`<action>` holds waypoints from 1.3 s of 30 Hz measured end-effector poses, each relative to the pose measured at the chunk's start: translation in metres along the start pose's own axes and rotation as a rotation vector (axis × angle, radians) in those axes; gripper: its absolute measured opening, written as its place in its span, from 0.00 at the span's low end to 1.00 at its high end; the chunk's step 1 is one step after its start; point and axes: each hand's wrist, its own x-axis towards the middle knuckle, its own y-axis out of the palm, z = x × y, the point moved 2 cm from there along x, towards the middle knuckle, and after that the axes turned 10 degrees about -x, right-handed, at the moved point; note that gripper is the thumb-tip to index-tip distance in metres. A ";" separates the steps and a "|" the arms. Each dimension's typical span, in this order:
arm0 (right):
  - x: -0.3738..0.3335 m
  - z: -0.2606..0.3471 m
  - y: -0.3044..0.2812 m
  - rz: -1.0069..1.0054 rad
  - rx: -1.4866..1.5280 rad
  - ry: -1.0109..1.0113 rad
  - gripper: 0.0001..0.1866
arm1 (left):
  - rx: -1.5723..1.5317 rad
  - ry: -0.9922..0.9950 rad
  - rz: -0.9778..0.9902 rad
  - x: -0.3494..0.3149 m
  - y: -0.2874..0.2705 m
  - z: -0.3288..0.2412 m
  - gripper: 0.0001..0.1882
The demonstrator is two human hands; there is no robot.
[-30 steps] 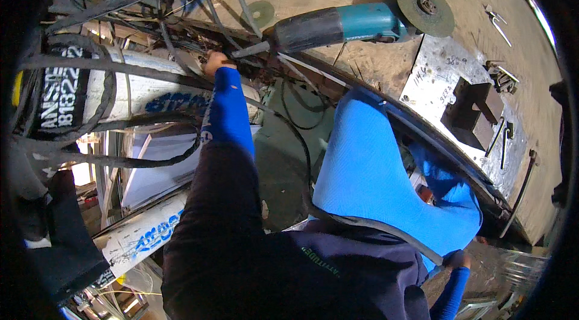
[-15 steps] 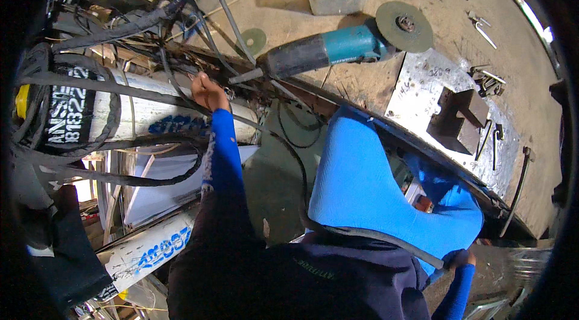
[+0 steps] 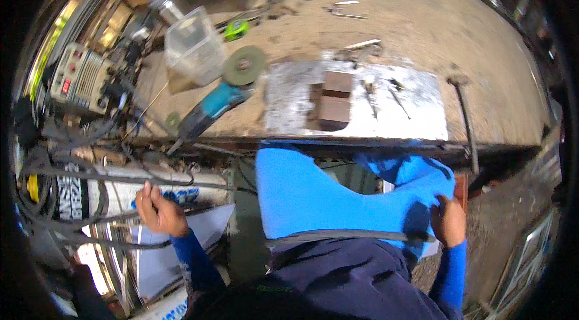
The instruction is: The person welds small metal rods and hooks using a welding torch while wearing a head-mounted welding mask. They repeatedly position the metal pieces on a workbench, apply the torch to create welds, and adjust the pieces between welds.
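My left hand (image 3: 160,211) is raised over the cylinder and cables at the left. Its fingers are bent loosely and a little apart, with nothing visible in them. On the other side my right hand (image 3: 447,220) is beside the blue fabric (image 3: 338,199) over my lap, its shadow falling on the cloth. Motion blurs its loosely bent fingers, and I see no object in them. A dark band (image 3: 356,235) edges the fabric nearest my body. On the bench ahead, a notched brown metal block (image 3: 336,100) rests on a silvery plate (image 3: 292,97).
A teal angle grinder (image 3: 217,103) with a round disc lies by a clear plastic tub (image 3: 193,46). Black cables (image 3: 66,175) loop over a white gas cylinder (image 3: 123,184). A control box (image 3: 78,79) stands far left; a hammer (image 3: 464,118) overhangs the bench edge.
The view has swung toward the right of the bench. My left hand has drawn back from the cables near the grinder's tail. My right hand has risen from the dark band's end.
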 end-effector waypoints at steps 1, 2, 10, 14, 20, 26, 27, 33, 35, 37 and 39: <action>0.001 0.026 -0.019 -0.094 0.407 -0.054 0.20 | 0.093 0.007 0.040 0.006 0.008 -0.045 0.10; 0.000 0.050 -0.038 -0.252 0.564 -0.210 0.22 | 0.137 0.507 0.251 0.018 0.034 -0.092 0.10; 0.026 0.104 -0.072 -0.209 1.670 -0.184 0.30 | -0.666 -0.334 1.076 -0.048 0.183 -0.313 0.09; 0.026 0.083 -0.065 0.005 1.828 -0.203 0.22 | -0.747 -0.352 1.106 -0.066 0.187 -0.338 0.09; 0.028 0.065 -0.052 0.064 1.633 -0.220 0.10 | -0.653 -0.080 1.265 -0.080 0.194 -0.354 0.09; 0.024 0.057 -0.028 0.101 1.096 -0.654 0.07 | -0.450 0.163 1.648 -0.065 0.177 -0.328 0.06; 0.021 0.064 -0.017 0.175 1.029 -0.687 0.07 | -0.402 0.196 1.702 -0.064 0.173 -0.325 0.06; -0.007 0.108 0.050 0.338 1.063 -0.977 0.08 | -0.241 0.545 1.906 -0.059 0.155 -0.327 0.07; -0.005 0.118 0.044 0.506 1.119 -1.078 0.09 | -0.221 0.643 1.926 -0.056 0.148 -0.327 0.08; -0.005 0.127 0.044 0.540 1.250 -1.152 0.11 | -0.311 0.744 1.976 -0.046 0.150 -0.324 0.11; -0.010 0.127 0.034 0.596 1.370 -1.137 0.11 | -0.403 0.877 1.916 -0.027 0.160 -0.340 0.14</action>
